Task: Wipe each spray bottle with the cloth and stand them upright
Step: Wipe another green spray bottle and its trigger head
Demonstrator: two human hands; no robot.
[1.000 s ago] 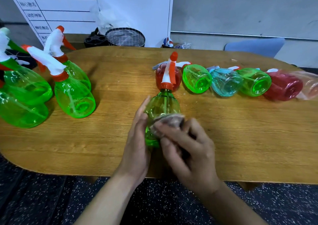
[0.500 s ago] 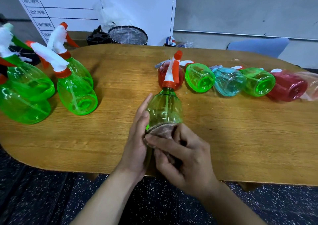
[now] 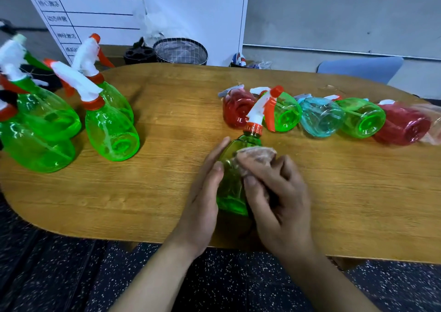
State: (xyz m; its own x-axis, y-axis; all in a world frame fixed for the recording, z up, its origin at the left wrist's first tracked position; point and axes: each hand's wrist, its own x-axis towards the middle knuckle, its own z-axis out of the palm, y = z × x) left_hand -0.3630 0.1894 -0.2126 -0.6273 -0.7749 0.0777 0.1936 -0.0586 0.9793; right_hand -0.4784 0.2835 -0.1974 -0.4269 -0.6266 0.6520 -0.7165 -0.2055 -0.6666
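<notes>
A: What's on the surface (image 3: 167,199)?

B: Green bottles upright at the left (image 3: 112,130), a row lying on their sides at the right (image 3: 319,118), and one green bottle (image 3: 232,180) near the front edge, between the hands.

A: The left hand (image 3: 205,192)?

B: Fingers straight and together, laid flat along the bottle's left side.

A: And the right hand (image 3: 279,197)?

B: Its fingers (image 3: 253,185) are curled, pressing a bunched cloth (image 3: 256,155) on the bottle's upper right shoulder.

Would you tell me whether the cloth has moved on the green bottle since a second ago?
Yes. The cloth has slid up the held bottle, toward its orange collar.
</notes>
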